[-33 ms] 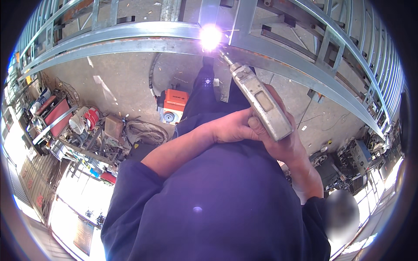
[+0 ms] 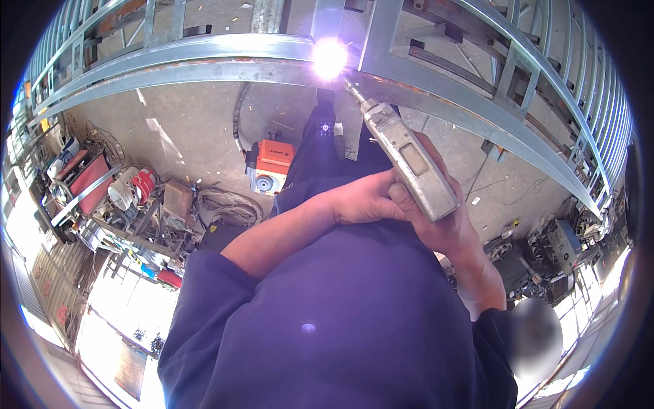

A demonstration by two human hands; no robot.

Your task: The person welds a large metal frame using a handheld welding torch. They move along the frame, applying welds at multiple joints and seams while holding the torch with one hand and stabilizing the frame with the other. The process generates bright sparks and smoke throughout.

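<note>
A grey, boxy welding gun [image 2: 412,160] slants up and left from my hands, its thin nozzle pointing at a metal frame. My right hand [image 2: 446,221] is wrapped round the gun's rear from below and the right. Against the gun's left side, my left hand [image 2: 371,198] is closed, its thumb near the rear end and its other fingers hidden beneath. A dazzling white-violet glare [image 2: 330,59] burns just ahead of the nozzle tip, hiding the spot where the frame's bars meet. The frame's silvery steel rail [image 2: 204,49] runs left from the glare.
A rust-streaked bar [image 2: 225,71] lies along the near side of the rail. On the concrete floor stands an orange-and-white machine [image 2: 274,155], close to my leg. Cables [image 2: 228,208] and clutter lie at the left. A grey box [image 2: 565,244] sits among more gear at the right.
</note>
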